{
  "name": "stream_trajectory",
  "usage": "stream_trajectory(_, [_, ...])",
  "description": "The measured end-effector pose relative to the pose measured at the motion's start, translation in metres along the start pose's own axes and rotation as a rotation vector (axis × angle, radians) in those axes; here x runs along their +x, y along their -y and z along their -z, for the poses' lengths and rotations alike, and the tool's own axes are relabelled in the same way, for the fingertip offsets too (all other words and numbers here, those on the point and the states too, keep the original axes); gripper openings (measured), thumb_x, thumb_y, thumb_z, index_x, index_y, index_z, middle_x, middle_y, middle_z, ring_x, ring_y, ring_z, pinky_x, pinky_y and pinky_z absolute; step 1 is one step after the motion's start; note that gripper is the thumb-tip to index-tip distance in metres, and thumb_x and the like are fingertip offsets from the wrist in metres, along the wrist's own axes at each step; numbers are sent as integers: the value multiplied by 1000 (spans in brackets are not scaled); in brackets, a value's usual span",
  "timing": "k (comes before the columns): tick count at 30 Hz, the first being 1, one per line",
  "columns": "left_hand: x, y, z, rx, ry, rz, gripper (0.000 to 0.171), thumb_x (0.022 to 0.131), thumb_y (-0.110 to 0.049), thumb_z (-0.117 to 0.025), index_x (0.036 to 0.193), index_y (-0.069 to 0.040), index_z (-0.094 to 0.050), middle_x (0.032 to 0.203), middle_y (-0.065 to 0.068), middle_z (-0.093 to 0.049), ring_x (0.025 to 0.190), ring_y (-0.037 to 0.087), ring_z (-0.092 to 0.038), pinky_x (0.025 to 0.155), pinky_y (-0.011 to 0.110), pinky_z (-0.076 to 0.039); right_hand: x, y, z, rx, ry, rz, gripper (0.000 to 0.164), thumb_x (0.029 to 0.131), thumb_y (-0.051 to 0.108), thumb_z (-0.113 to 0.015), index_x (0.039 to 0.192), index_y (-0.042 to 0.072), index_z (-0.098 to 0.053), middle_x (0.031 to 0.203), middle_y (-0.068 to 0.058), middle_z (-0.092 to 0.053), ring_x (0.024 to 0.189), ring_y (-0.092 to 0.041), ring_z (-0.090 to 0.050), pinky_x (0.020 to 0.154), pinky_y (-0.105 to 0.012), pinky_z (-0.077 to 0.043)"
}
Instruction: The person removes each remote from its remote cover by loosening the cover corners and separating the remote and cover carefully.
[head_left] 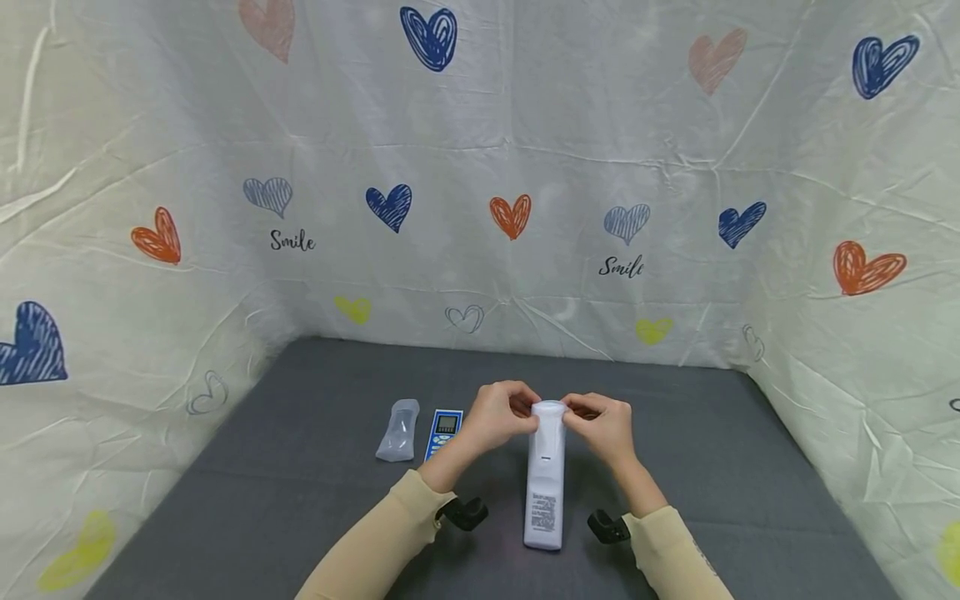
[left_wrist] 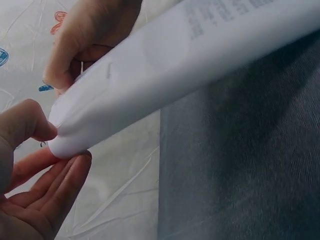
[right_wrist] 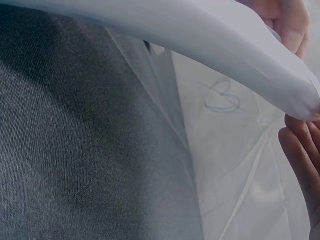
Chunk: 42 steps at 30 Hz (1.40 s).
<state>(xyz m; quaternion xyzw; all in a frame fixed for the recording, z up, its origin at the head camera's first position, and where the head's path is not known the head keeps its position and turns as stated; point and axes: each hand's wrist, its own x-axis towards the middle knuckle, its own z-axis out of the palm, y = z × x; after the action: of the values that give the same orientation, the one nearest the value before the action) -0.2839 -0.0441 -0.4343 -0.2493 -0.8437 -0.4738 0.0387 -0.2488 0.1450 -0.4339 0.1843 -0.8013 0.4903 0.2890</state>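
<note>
A long white remote control [head_left: 543,483] is held with its back facing up, showing a printed label on the near half and a small slot on the far half. My left hand [head_left: 498,417] pinches the left side of its far end between thumb and fingers. On the other side of that same end, my right hand [head_left: 606,425] pinches with thumb and index finger. In the left wrist view, the left thumb presses on the tip of the white remote control [left_wrist: 150,65] while fingers lie under it. The right wrist view has its smooth side [right_wrist: 200,40] running across.
Left of the hands, a translucent sleeve-like cover [head_left: 400,429] lies on the dark grey table [head_left: 315,500]. Beside it is a blue remote control [head_left: 444,425] with a small screen, partly hidden by the left forearm. A white heart-print cloth [head_left: 525,275] rises behind the table and at both sides.
</note>
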Motion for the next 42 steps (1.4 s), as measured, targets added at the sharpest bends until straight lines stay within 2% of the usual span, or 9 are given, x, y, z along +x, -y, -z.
stream_trajectory(5, [-2, -2, 2, 31, 3, -35, 17, 78, -8, -70, 95, -7, -69, 90, 5, -66, 75, 10, -64, 63, 20, -53, -1, 1, 0, 14, -2, 8, 14, 71, -13, -69, 83, -6, -73, 73, -16, -70, 61, -15, -64, 55, -26, -54])
stream_trajectory(13, [-2, -4, 6, 140, -27, -191, 13, 78, -4, -69, 91, -3, -69, 85, 7, -63, 72, 12, -65, 62, 16, -52, 1, 2, 0, 42, -5, 26, 14, 71, -14, -68, 83, -7, -73, 74, -17, -70, 62, -12, -64, 55, -26, -55])
stream_trajectory(27, [-2, 2, 0, 123, -130, -265, 7, 77, -2, -69, 84, -4, -70, 82, 4, -63, 70, 10, -65, 61, 14, -52, 0, -1, 4, 125, 25, 57, 16, 73, -15, -68, 88, -10, -71, 79, -21, -70, 68, -12, -67, 60, -19, -55])
stream_trajectory(35, [-3, 5, 1, 71, -173, -262, 8, 76, -1, -70, 81, -7, -72, 79, 2, -64, 67, 9, -63, 59, 19, -53, -1, -3, 4, 163, 58, 75, 18, 73, -16, -67, 90, -11, -71, 82, -22, -70, 71, -11, -67, 60, -21, -55])
stream_trajectory(42, [-4, 6, 4, -11, -162, -189, 9, 76, -2, -69, 79, -11, -72, 78, 0, -65, 64, 7, -61, 57, 20, -52, -1, -3, 2, 158, 47, 152, 17, 71, -17, -68, 88, -11, -71, 80, -22, -70, 67, -19, -68, 59, -18, -55])
